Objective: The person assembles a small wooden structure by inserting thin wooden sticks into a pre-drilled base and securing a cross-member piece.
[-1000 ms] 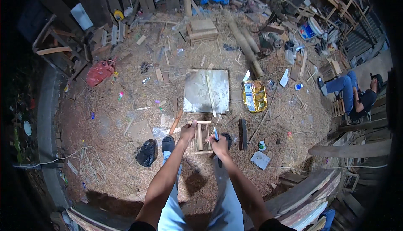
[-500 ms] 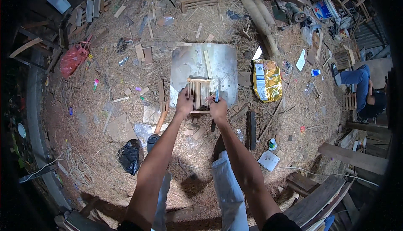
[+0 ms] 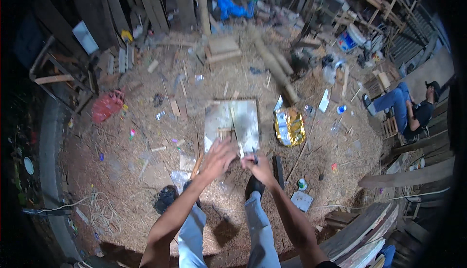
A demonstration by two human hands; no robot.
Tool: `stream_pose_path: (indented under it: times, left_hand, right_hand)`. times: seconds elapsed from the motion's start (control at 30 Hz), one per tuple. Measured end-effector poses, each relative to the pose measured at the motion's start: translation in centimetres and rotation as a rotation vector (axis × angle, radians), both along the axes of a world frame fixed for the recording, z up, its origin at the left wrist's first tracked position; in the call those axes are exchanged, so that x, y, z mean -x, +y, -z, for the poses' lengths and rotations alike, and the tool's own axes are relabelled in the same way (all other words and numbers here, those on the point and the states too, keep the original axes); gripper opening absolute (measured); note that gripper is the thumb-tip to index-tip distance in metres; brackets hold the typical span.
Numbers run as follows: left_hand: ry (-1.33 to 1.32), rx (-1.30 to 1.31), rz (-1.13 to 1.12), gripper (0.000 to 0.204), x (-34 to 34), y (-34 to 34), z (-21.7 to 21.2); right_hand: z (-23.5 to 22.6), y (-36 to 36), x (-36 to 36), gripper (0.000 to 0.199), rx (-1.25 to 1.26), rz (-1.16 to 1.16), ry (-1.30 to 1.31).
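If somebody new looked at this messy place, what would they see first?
Probably the gold packet, shining on the ground just right of the pale square board in the middle. Next might come the left hand, blurred over the board's near edge, and the right hand beside it, holding a slim dark tool. The red bag on the left and the blue plastic at the top stand out too.

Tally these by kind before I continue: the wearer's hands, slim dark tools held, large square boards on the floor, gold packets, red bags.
Hands: 2 (left hand, right hand)
Slim dark tool: 1
Large square board: 1
Gold packet: 1
Red bag: 1
Total: 6
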State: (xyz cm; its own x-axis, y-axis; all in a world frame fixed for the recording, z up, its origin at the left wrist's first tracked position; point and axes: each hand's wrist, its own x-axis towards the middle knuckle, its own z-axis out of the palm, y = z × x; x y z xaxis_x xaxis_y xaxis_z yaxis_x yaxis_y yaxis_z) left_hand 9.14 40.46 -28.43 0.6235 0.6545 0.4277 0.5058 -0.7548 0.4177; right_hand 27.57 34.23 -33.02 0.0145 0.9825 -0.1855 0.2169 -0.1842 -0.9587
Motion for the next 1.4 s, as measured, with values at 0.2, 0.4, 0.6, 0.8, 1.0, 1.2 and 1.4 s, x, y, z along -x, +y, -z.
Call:
stream_pose_path:
  times: [0.2, 0.4, 0.6, 0.8, 1.0, 1.2, 1.4]
  left_hand:
    - [0.123, 0.241, 0.053, 0.017, 3.9, -8.8, -10.1]
    - [-0.296, 0.37, -0.295, 0.013, 3.7, -19.5, -19.6]
    - [-0.658, 0.814, -0.463, 0.011, 4.7, -27.6, -22.4]
    - [-0.857, 0.801, -0.421, 0.01, 5.7, -32.3, -23.9]
    - [-0.928, 0.754, -0.374, 0.01, 6.8, -37.3, -25.8]
    - [-0.876, 0.619, -0.365, 0.011, 6.9, -41.7, -26.2]
    - [-0.69, 0.399, -0.449, 0.01, 7.5, -44.8, -27.5]
  right_hand:
    - [-14.2, -6.8, -0.6, 0.018, 0.085, -0.191, 0.103]
    - [-24.2, -11.8, 0.8, 0.017, 0.063, -0.176, 0.128]
    - [-28.9, -17.1, 4.0, 0.019, -0.098, -0.222, 0.213]
    - [-31.5, -23.1, 4.8, 0.016, 0.113, -0.12, 0.485]
    - [-33.3, -29.4, 7.2, 0.016, -0.179, -0.285, 0.253]
    - [-34.2, -34.3, 9.9, 0.018, -0.014, -0.313, 0.485]
    - [-34.2, -35.4, 9.6, 0.018, 0.031, -0.329, 0.557]
